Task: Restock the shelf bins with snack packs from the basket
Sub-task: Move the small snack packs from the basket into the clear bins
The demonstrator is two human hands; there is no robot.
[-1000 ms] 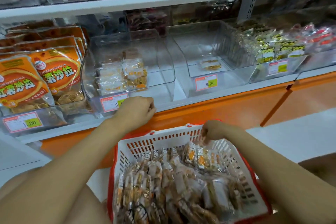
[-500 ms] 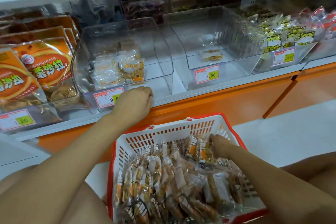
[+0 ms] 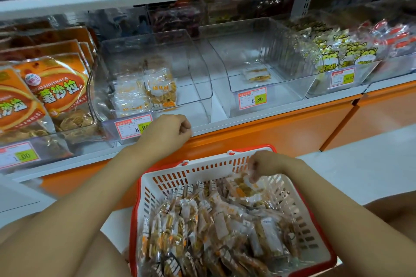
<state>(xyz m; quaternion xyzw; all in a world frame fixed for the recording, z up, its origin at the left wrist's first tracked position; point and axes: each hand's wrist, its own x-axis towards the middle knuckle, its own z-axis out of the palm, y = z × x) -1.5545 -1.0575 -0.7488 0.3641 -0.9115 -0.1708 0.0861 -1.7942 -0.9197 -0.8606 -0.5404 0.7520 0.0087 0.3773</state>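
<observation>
snack pack (image 3: 240, 187) in right grip (image 3: 268, 162)

snack packs (image 3: 202, 227) in basket (image 3: 299, 209), bins (image 3: 155, 78) behind

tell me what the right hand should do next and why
Probably lift the clear-wrapped snack pack that the right hand pinches out of the white and red plastic basket and carry it to the clear plastic bin whose front edge the left hand grips: that bin holds only a few similar packs.
</observation>
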